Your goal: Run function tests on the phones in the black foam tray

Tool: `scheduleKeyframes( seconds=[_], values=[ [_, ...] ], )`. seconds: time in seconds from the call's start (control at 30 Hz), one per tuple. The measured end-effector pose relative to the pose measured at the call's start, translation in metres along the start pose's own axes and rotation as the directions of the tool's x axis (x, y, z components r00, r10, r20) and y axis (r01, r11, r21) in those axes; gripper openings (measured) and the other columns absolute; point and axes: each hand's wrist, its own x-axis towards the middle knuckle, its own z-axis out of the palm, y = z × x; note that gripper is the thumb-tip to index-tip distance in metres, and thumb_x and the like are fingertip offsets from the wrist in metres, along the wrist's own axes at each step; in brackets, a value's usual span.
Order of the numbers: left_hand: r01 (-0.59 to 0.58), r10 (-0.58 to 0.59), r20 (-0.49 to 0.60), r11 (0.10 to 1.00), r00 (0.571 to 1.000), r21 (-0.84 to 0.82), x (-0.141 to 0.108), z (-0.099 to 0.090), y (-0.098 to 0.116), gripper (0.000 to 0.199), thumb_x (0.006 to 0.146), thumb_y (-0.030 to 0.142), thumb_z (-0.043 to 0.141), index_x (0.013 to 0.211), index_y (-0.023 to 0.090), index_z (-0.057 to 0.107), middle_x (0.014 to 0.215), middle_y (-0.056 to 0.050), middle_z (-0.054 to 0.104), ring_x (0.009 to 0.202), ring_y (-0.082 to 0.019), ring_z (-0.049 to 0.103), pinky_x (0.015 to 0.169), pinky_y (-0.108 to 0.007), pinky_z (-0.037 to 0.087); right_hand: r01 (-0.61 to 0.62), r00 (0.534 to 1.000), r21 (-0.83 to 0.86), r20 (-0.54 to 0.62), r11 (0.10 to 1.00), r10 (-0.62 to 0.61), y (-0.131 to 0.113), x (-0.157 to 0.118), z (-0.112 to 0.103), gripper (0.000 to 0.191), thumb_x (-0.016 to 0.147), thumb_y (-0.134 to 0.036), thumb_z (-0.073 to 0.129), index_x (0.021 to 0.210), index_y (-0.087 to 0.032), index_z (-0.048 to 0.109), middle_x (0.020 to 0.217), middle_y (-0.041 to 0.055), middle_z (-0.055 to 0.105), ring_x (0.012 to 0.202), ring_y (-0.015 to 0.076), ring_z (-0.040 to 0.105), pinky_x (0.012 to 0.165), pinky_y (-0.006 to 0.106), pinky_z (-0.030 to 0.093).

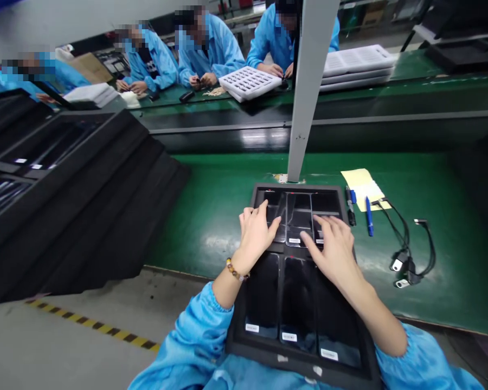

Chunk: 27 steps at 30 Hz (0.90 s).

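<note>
A black foam tray (pixel 282 359) lies in front of me, its near end against my body. Several dark smartphones sit in its slots, in a far row and a near row; among them is a middle far phone (pixel 299 216), and small white labels show on most. My left hand (pixel 255 233), with a beaded bracelet (pixel 236 271) at the wrist, rests over the far left phone (pixel 282 230), fingers apart. Over the far right phone (pixel 325 203) my right hand (pixel 333 244) is spread, its thumb at the middle far phone's lower edge. Neither hand grips anything.
Black foam trays (pixel 126 162) with more phones are stacked at the left. Right of my tray lie yellow paper (pixel 355 181), a blue pen (pixel 369 216), a black marker (pixel 351 208) and black cables (pixel 406 244). A grey post (pixel 305 103) rises behind. Co-workers in blue sit opposite near white trays (pixel 250 84).
</note>
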Motion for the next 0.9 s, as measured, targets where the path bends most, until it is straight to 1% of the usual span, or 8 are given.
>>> scheduleKeyframes(
  seconds=[0.1, 0.2, 0.43, 0.57, 0.63, 0.77, 0.83, 0.9],
  values=[
    [0.031, -0.039, -0.024, 0.959, 0.999, -0.283, 0.004, 0.002, 0.000, 0.056, 0.103, 0.034, 0.072, 0.155, 0.022, 0.055, 0.136, -0.015, 0.074, 0.124, -0.033, 0.067, 0.107, -0.052, 0.055, -0.003, 0.999, -0.184, -0.036, 0.983, -0.004, 0.003, -0.003, -0.002, 0.075, 0.109, -0.064, 0.043, 0.155, -0.006, 0.054, 0.153, 0.0328, 0.056, 0.156, 0.0468, 0.038, 0.124, 0.069, 0.035],
    [-0.039, 0.049, 0.011, 0.889, 0.999, -0.456, 0.012, 0.005, 0.000, 0.052, 0.103, 0.022, 0.067, 0.154, 0.024, 0.055, 0.147, -0.012, 0.070, 0.126, -0.027, 0.071, 0.109, -0.044, 0.058, -0.028, 0.999, -0.215, -0.047, 0.976, 0.019, 0.005, -0.002, 0.002, 0.075, 0.108, -0.064, 0.045, 0.150, -0.004, 0.058, 0.156, 0.0360, 0.051, 0.156, 0.0493, 0.036, 0.124, 0.070, 0.034],
    [-0.059, 0.058, -0.015, 0.916, 0.998, -0.397, 0.013, -0.008, -0.017, 0.047, 0.099, 0.016, 0.070, 0.145, 0.019, 0.066, 0.146, -0.016, 0.071, 0.137, -0.032, 0.068, 0.122, -0.050, 0.054, -0.009, 1.000, -0.007, -0.021, 1.000, 0.009, 0.012, 0.017, 0.012, 0.065, 0.106, -0.069, 0.050, 0.149, -0.021, 0.061, 0.151, 0.0228, 0.061, 0.149, 0.0435, 0.049, 0.120, 0.069, 0.041],
    [-0.017, -0.093, -0.248, 0.914, 0.964, -0.406, -0.021, -0.038, -0.062, 0.030, 0.100, 0.040, 0.076, 0.125, 0.025, 0.077, 0.137, -0.010, 0.075, 0.133, -0.027, 0.070, 0.121, -0.043, 0.053, 0.043, 0.999, 0.001, -0.012, 0.999, -0.043, 0.026, 0.012, 0.013, 0.068, 0.105, -0.074, 0.044, 0.146, -0.023, 0.064, 0.159, 0.0212, 0.059, 0.157, 0.0468, 0.043, 0.121, 0.075, 0.038],
    [0.111, -0.299, -0.429, 0.905, 0.853, -0.410, -0.052, -0.059, -0.104, 0.030, 0.108, 0.047, 0.060, 0.115, 0.021, 0.075, 0.120, -0.011, 0.077, 0.115, -0.024, 0.074, 0.108, -0.041, 0.059, 0.095, 0.995, 0.082, -0.021, 0.992, -0.094, 0.030, 0.019, 0.008, 0.070, 0.103, -0.078, 0.044, 0.141, -0.024, 0.067, 0.153, 0.0211, 0.064, 0.155, 0.0474, 0.047, 0.122, 0.076, 0.039],
    [0.355, -0.588, -0.684, 0.808, 0.430, -0.471, -0.131, -0.104, -0.198, 0.046, 0.116, 0.048, 0.023, 0.126, 0.018, 0.057, 0.110, -0.010, 0.070, 0.102, -0.020, 0.072, 0.086, -0.034, 0.059, 0.217, 0.948, 0.352, 0.146, 0.911, -0.282, -0.003, 0.063, 0.002, 0.061, 0.100, -0.074, 0.056, 0.138, -0.028, 0.070, 0.144, 0.0151, 0.072, 0.133, 0.0407, 0.069, 0.116, 0.064, 0.053],
    [0.405, -0.632, -0.691, 0.768, 0.351, -0.496, -0.161, -0.123, -0.234, 0.046, 0.117, 0.050, 0.020, 0.135, 0.019, 0.049, 0.115, -0.009, 0.069, 0.107, -0.018, 0.071, 0.085, -0.031, 0.057, 0.233, 0.867, 0.476, 0.294, 0.848, -0.403, -0.049, 0.097, 0.013, 0.055, 0.099, -0.069, 0.063, 0.138, -0.032, 0.071, 0.138, 0.0109, 0.075, 0.121, 0.0366, 0.075, 0.110, 0.059, 0.058],
    [0.441, -0.650, -0.647, 0.754, 0.399, -0.486, -0.178, -0.134, -0.258, 0.044, 0.117, 0.052, 0.027, 0.141, 0.020, 0.045, 0.121, -0.010, 0.071, 0.113, -0.018, 0.071, 0.089, -0.032, 0.057, 0.218, 0.753, 0.596, 0.402, 0.773, -0.522, -0.109, 0.135, 0.040, 0.049, 0.097, -0.061, 0.068, 0.134, -0.030, 0.074, 0.134, 0.0093, 0.078, 0.118, 0.0335, 0.076, 0.110, 0.057, 0.059]
  ],
)
